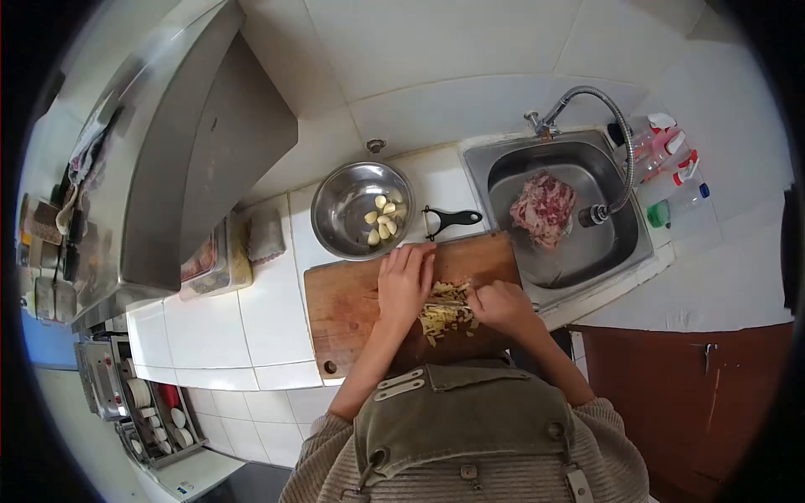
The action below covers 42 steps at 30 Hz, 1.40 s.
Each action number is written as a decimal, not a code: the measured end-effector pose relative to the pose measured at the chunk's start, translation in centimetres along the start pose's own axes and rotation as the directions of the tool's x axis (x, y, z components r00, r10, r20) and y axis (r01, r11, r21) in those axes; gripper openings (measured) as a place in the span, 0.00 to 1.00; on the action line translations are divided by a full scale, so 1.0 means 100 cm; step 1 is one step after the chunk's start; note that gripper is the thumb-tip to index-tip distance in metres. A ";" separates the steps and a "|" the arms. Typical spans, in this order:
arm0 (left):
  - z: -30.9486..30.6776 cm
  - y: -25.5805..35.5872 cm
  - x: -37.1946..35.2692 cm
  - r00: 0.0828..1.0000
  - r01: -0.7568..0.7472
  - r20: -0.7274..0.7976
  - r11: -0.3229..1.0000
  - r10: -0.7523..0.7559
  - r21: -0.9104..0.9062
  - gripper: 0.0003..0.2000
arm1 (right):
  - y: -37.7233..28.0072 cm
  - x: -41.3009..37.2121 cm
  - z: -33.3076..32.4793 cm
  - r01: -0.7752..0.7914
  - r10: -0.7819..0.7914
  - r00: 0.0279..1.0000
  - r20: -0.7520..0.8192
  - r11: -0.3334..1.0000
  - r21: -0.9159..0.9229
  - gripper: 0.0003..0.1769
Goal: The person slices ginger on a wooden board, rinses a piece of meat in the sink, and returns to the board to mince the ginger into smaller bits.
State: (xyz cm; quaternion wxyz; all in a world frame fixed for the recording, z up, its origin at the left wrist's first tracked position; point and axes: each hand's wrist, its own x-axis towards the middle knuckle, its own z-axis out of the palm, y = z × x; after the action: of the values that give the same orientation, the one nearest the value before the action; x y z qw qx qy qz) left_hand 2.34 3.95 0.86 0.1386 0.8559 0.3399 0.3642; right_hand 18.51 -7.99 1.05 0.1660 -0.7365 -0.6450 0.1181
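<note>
A wooden cutting board [344, 314] lies on the counter in front of me. Its right half carries a heap of chopped pale yellow pieces [438, 324]. My right hand [501, 305] is closed round the handle of a knife, and the narrow blade [450, 307] runs left across the heap. Just left of the heap, my left hand [404, 283] rests with fingers stretched toward the board's far edge. Behind the board stands a steel bowl [335, 214] with several peeled garlic cloves [384, 226] inside. A black peeler [457, 218] lies beside it.
The steel sink [520, 159] on the right holds a lump of raw meat [543, 210] under a flexible tap [620, 126]. Several bottles [671, 159] stand beyond it. At left are a plastic food container [220, 268] and a range hood [210, 134] jutting over the counter.
</note>
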 end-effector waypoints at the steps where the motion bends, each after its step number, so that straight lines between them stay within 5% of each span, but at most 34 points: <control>1: -0.003 0.002 -0.001 1.000 0.013 -0.019 1.000 -0.014 -0.014 0.08 | -0.002 -0.001 -0.008 -0.015 0.015 0.998 0.062 1.000 0.000 0.25; 12: -0.001 0.001 0.000 0.999 0.046 0.021 0.999 -0.046 -0.001 0.08 | -0.004 0.010 -0.017 -0.070 0.069 0.971 0.228 0.998 -0.001 0.27; 29: -0.003 -0.001 -0.011 0.999 0.043 0.019 0.999 -0.042 -0.008 0.08 | 0.003 0.001 0.016 0.014 -0.014 1.000 -0.008 1.000 0.022 0.23; 35: 0.000 0.002 -0.020 0.993 0.101 0.057 0.994 -0.099 -0.043 0.08 | 0.001 -0.011 0.020 -0.020 0.019 0.998 0.054 0.999 0.031 0.24; 40: -0.013 0.012 -0.017 0.999 -0.009 -0.035 0.996 0.006 -0.084 0.08 | -0.001 -0.016 0.009 0.045 -0.045 0.999 -0.027 0.999 -0.017 0.24; 42: -0.001 0.007 -0.018 0.987 0.139 0.096 0.987 -0.131 -0.076 0.08 | 0.005 -0.022 0.022 0.032 -0.032 0.999 -0.016 0.999 -0.020 0.24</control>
State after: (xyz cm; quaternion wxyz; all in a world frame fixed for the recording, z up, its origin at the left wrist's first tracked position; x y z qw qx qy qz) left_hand 1.70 2.22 0.30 0.2134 0.8400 0.3753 0.3286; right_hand 17.83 -10.05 -1.31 0.1657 -0.7287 -0.6565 0.1030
